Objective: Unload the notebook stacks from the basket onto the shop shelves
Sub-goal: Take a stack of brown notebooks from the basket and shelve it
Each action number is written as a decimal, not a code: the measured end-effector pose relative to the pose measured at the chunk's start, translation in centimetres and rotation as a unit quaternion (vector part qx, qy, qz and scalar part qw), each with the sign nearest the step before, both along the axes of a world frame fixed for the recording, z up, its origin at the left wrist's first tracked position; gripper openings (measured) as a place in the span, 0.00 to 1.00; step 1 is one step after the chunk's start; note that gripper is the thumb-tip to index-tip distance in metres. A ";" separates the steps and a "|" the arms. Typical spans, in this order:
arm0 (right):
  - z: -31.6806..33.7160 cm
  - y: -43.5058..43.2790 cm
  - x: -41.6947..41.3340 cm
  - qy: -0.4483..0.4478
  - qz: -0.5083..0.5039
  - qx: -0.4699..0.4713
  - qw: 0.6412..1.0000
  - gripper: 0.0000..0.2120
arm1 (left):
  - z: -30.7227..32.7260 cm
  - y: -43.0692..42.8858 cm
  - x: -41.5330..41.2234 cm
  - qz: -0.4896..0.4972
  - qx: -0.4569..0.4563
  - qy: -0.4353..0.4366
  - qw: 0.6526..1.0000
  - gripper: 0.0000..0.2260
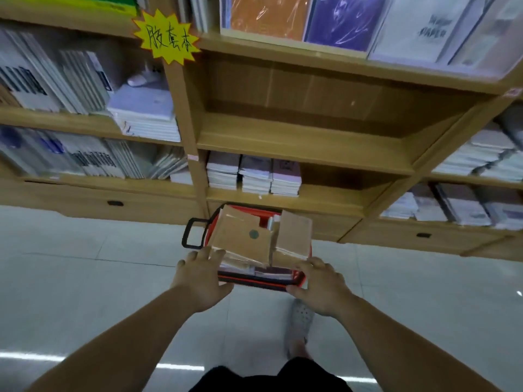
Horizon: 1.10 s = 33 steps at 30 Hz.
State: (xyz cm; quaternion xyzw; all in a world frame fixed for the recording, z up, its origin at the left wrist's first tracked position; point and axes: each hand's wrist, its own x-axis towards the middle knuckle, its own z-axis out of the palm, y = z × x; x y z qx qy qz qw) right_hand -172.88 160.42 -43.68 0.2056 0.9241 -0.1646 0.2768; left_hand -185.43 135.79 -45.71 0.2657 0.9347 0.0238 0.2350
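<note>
Grasped the basket (260, 281) by its near rim, left hand (201, 278) and right hand (321, 287) at opposite corners, thumbs beneath, presumably to balance the load; heaped with brown notebook stacks (240, 236); positioned low before the shelves (297, 142), close to bare boards.

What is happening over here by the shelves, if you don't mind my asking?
A person reaches down to a red basket on the floor, packed with brown notebook stacks. The left hand is at their near edge, the right hand at the basket's near rim; whether either grips is unclear. The shelves stand just ahead.
</note>
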 end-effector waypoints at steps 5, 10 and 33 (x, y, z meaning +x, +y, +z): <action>-2.5 6.7 -9.9 -0.034 0.114 -0.035 0.992 0.33 | -2.6 4.3 -3.6 0.136 -0.008 -0.024 0.990 0.36; -4.3 11.3 -17.7 -0.083 0.229 -0.059 0.968 0.35 | -4.2 8.7 -4.8 0.250 0.004 -0.055 0.967 0.38; -22.7 14.5 -32.9 -0.094 0.347 -0.176 0.917 0.30 | -22.1 19.3 -6.5 0.611 0.101 -0.127 0.775 0.41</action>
